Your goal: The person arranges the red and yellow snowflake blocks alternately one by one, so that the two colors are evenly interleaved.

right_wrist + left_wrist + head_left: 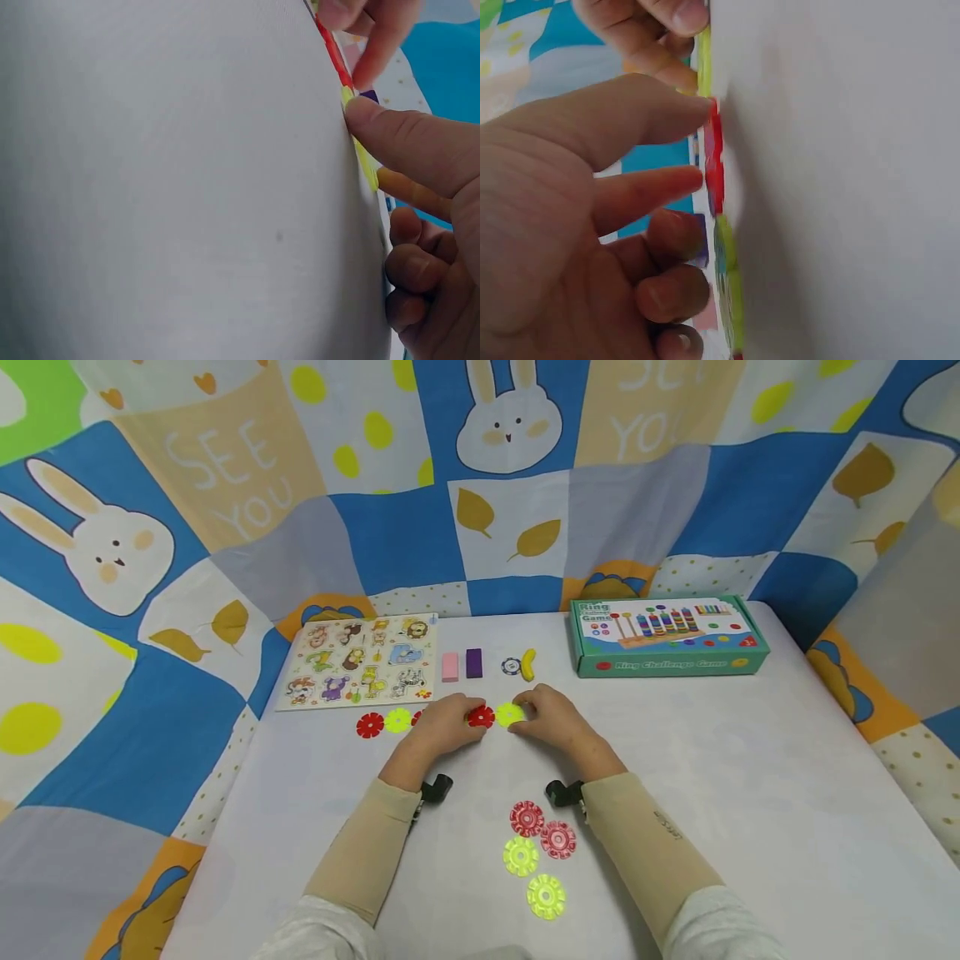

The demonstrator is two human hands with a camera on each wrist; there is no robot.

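Observation:
Thumb and forefinger of my left hand pinch a red notched plastic disc lying flat on the table. To its right, a yellow-green notched disc is pinched at its edge by my right hand. Both discs lie side by side, edges close together, seen nearly edge-on in the wrist views. The row runs left under my left hand, with another yellow-green disc and a red disc at its far end. Part of the row is hidden by the left hand.
Loose red discs and yellow-green discs lie nearer my body. Behind the row are an animal puzzle board, a pink block, a purple block, a round chip, a toy banana and a green game box.

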